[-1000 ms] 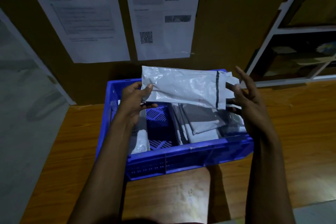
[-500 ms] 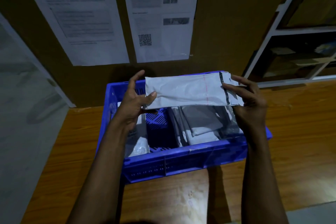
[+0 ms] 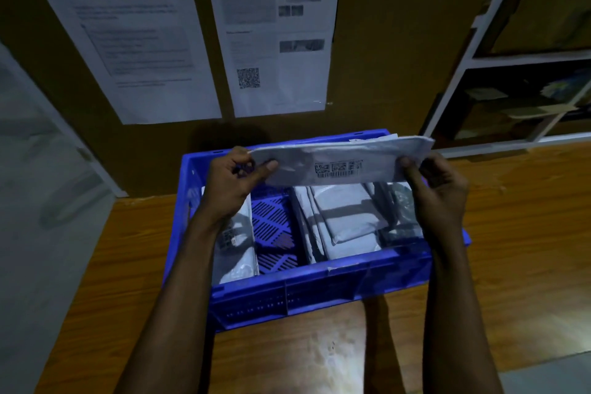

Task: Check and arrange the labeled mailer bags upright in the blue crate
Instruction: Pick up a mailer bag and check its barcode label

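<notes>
- Two hands in view, both busy: the left hand (image 3: 236, 182) pinches the left end of one mailer (image 3: 339, 155), thumb on the near face and fingers curled behind it.
- The right hand (image 3: 438, 189) does the same at the other end, thumb in front and fingers tucked behind.
- So that's one mailer in the air, stretched sideways between the hands, hovering over the far half of the crate (image 3: 319, 277) and not touching anything inside it.
- One label (image 3: 339, 168) on its near face, with barcodes on it, too blurry to read.
- One blue crate, sitting on the counter (image 3: 511, 233).
- Inside, on the left: one pale bag (image 3: 236, 249) leaning on the left wall, with a small dark print on it.
- Next to it is a bare strip of slotted crate floor (image 3: 275, 233).
- On the right: a bunch of bags (image 3: 345, 217) packed side by side. I count at least three pale ones plus one darker one (image 3: 399, 211) at the right end, but can't tell the exact number.
- Behind the crate, two printed sheets (image 3: 128, 25) hang on the brown wall, and the right one has one QR code (image 3: 248, 78).
- Far right: one white-framed shelf (image 3: 511, 61) with stuff too dark to make out.
</notes>
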A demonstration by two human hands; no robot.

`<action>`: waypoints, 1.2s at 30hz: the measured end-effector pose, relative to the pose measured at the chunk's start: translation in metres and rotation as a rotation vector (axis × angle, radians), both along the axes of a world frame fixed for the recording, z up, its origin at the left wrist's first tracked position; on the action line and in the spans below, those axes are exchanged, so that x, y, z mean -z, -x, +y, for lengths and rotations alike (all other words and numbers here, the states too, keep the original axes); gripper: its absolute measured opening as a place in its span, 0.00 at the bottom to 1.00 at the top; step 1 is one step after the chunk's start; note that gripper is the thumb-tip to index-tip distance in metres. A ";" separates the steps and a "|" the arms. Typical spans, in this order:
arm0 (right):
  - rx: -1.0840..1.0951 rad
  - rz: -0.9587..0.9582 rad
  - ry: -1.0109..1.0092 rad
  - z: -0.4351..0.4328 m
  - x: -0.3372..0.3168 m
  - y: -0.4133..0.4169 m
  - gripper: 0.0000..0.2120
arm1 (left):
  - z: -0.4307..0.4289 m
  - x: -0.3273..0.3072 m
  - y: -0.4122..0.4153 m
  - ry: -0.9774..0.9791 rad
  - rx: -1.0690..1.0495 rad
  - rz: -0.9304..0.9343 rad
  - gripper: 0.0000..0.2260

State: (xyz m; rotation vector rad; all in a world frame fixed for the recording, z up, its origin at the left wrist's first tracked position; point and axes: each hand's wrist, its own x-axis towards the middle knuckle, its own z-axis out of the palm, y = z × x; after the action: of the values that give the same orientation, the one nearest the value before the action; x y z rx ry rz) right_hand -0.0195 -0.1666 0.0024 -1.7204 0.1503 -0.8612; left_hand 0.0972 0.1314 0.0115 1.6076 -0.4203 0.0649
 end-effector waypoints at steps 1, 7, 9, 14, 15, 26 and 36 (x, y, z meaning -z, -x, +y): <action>-0.012 -0.016 -0.042 0.002 -0.003 0.000 0.03 | -0.001 0.000 -0.001 0.003 0.006 0.005 0.09; -0.064 0.086 -0.280 0.015 -0.008 -0.003 0.02 | -0.017 -0.009 0.005 0.123 0.005 0.195 0.06; -0.029 0.119 -0.368 0.020 -0.007 -0.005 0.08 | -0.020 -0.008 0.005 0.145 -0.023 0.238 0.07; 0.018 0.174 -0.430 0.020 0.001 -0.008 0.05 | -0.022 -0.003 0.004 0.159 -0.096 0.294 0.08; 0.014 0.204 -0.440 0.019 0.003 -0.008 0.05 | -0.023 -0.002 0.003 0.170 -0.112 0.294 0.08; -0.246 0.417 0.037 0.019 -0.033 -0.003 0.20 | -0.015 -0.012 -0.008 -0.029 0.024 0.296 0.09; -0.799 0.737 -0.072 0.056 -0.040 -0.008 0.12 | -0.015 -0.034 -0.007 -0.168 0.351 0.313 0.10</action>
State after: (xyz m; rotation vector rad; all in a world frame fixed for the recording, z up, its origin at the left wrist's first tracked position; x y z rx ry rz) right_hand -0.0119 -0.1106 0.0423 -1.7419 -0.0265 0.3712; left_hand 0.1044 0.1161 0.0455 1.6515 -0.4655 -0.4934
